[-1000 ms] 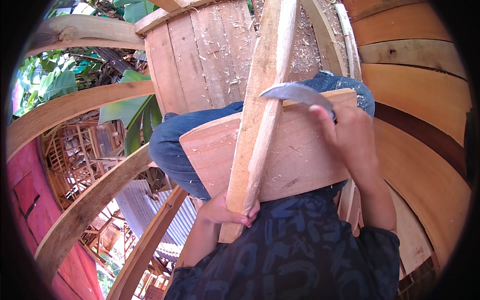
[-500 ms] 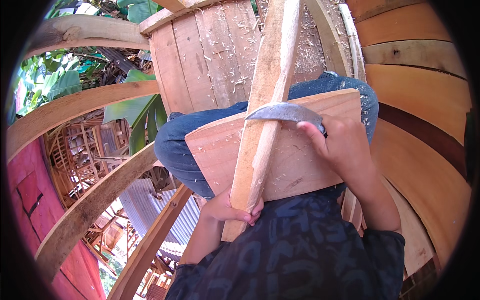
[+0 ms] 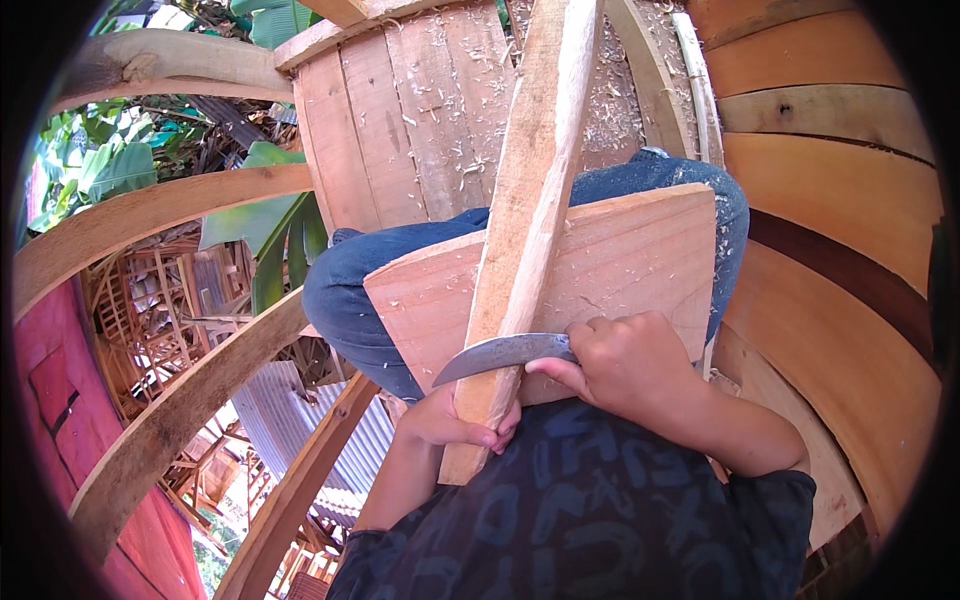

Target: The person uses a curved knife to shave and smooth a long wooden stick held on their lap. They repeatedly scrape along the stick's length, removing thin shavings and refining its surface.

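A long squared wooden bar (image 3: 521, 210) slants across my lap, its near end by my shirt. My left hand (image 3: 463, 420) is wrapped round that bar close to its near end. In my right hand (image 3: 625, 362) is a curved knife (image 3: 498, 357), its handle hidden by the fingers. The grey blade lies crosswise over the bar, just beyond my left hand, with its tip past the bar's left side. Under the bar a flat wooden board (image 3: 625, 260) rests on my legs, dotted with a few shavings. The bar's right edge looks freshly pared and pale.
Wood shavings litter the plank floor (image 3: 415, 110) ahead of my legs. Orange-brown plank wall (image 3: 830, 180) curves along the right. Wooden beams (image 3: 200, 400) with gaps between them run along the left, above corrugated metal sheet (image 3: 290, 425) and banana leaves (image 3: 275, 225).
My right hand has drawn the knife down along the bar toward my body, from mid-board to near my left hand. My left hand keeps its hold.
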### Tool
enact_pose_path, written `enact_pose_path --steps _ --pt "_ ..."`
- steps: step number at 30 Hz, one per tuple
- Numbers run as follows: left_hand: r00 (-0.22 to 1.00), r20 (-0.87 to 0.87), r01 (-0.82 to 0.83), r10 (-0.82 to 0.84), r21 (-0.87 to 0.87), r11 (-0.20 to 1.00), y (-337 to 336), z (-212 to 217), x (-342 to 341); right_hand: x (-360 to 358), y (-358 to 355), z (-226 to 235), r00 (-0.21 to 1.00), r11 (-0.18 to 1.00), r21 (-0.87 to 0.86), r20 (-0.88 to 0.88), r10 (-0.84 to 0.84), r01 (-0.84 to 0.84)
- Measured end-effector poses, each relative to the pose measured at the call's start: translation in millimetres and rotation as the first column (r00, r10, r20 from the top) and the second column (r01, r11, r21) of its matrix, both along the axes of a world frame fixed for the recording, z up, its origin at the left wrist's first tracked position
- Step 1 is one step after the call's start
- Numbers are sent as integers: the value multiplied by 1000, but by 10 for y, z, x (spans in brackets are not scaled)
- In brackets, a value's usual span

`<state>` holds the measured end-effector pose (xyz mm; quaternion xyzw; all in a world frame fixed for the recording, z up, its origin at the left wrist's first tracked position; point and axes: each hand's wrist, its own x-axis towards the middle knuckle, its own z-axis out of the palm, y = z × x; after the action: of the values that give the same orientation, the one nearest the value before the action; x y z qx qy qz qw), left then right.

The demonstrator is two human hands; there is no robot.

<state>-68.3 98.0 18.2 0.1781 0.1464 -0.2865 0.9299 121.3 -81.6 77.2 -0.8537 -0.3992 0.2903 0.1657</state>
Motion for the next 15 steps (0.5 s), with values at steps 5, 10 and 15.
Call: enact_pose_path --steps 5,10,15 --pt "1000 -6 -5 5 45 999 9 -18 -44 598 -92 -265 907 941 94 247 -340 326" --pt "1000 10 23 -23 6 1000 3 -43 -16 120 25 -54 999 998 52 28 -40 38" --pt "1000 -6 -7 7 39 999 -9 14 -40 68 17 -218 989 981 138 38 -141 134"
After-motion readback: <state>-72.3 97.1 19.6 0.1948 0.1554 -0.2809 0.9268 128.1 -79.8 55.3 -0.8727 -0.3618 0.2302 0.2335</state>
